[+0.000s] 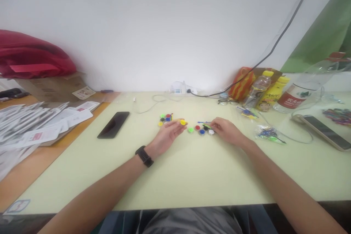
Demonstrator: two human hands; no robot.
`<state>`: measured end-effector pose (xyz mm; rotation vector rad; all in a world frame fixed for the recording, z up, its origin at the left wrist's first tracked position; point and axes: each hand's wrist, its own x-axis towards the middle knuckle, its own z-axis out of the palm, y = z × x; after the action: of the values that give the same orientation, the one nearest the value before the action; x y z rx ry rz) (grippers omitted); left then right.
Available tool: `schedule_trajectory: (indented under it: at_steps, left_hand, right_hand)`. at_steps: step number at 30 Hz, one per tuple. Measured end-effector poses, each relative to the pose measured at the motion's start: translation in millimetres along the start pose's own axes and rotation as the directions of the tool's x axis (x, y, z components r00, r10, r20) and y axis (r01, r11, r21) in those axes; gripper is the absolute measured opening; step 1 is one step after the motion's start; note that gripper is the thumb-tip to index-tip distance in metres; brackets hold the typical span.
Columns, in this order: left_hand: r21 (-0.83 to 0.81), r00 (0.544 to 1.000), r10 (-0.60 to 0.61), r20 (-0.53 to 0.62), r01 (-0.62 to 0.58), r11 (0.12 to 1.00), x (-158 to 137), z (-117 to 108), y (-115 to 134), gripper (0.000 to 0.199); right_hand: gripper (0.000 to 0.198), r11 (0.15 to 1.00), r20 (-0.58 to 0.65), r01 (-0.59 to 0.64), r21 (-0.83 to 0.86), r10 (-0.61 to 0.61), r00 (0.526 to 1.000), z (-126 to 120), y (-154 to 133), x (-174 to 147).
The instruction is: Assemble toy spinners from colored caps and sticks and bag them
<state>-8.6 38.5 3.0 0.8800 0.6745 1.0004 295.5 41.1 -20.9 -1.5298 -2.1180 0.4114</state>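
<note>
My left hand [168, 136], with a black watch on its wrist, pinches a small round yellow plastic disc [182, 121] between thumb and fingers. To its right lie a green disc [190, 130], a red disc [197, 127], a blue disc [202, 132] and a white disc [211, 131]. My right hand [229, 131] has its fingers closed together beside the white disc, at thin coloured plastic sticks; what is between the fingertips is too small to make out. A blue arrow-tipped stick [203, 122] points left from there. Beyond my left fingers sits another cluster of coloured discs [162, 119], partly hidden.
A black phone [113, 125] lies on the left, another phone [327, 131] on the right. Small plastic bags of coloured parts [268, 133] rest right of my right hand. Bottles [297, 97], glasses [227, 102] and a cable [263, 58] are farther back. Papers [41, 131] cover the left side.
</note>
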Motion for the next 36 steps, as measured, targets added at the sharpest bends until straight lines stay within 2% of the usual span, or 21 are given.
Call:
schedule_trajectory:
  at_steps: [6, 14, 18, 21, 27, 31, 36]
  left_hand:
    - [0.0, 1.0, -0.002, 0.009, 0.002, 1.0, 0, 0, 0, 0.017]
    - [-0.001, 1.0, 0.0, 0.006, 0.0, 1.0, -1, 2, 1, 0.016]
    - [-0.006, 1.0, 0.001, 0.003, -0.001, 1.0, 0, 1, 1, 0.016]
    - [-0.015, 1.0, -0.003, -0.002, 0.003, 1.0, 0, 0, 0, 0.015]
    - [-0.036, 0.999, -0.035, -0.004, 0.034, 0.999, 0, 1, 0, 0.013]
    - [-0.04, 0.999, -0.027, 0.029, 0.028, 0.999, -1, 2, -1, 0.014]
    - [-0.057, 0.998, -0.02, 0.066, 0.024, 0.998, -1, 0, -3, 0.017]
  right_hand:
    - [0.013, 0.999, 0.011, 0.001, -0.039, -0.001, 1.0, 1, 1, -2]
    - [0.012, 1.0, 0.029, 0.027, -0.01, -0.027, 0.999, -1, -3, -2]
    - [0.008, 0.999, -0.029, 0.01, 0.045, -0.009, 1.0, -4, -6, -3]
    - [0.013, 0.988, -0.069, -0.023, 0.152, 0.034, 0.997, -7, -11, -5]
    - [0.013, 0.896, -0.139, 0.059, 0.441, 0.003, 0.99, -5, -41, -10]
    - [0.021, 0.825, -0.071, 0.064, 0.562, -0.029, 0.997, 3, -69, -14]
    - [0.033, 0.705, 0.028, -0.026, 0.708, 0.008, 1.0, 21, -86, -16]
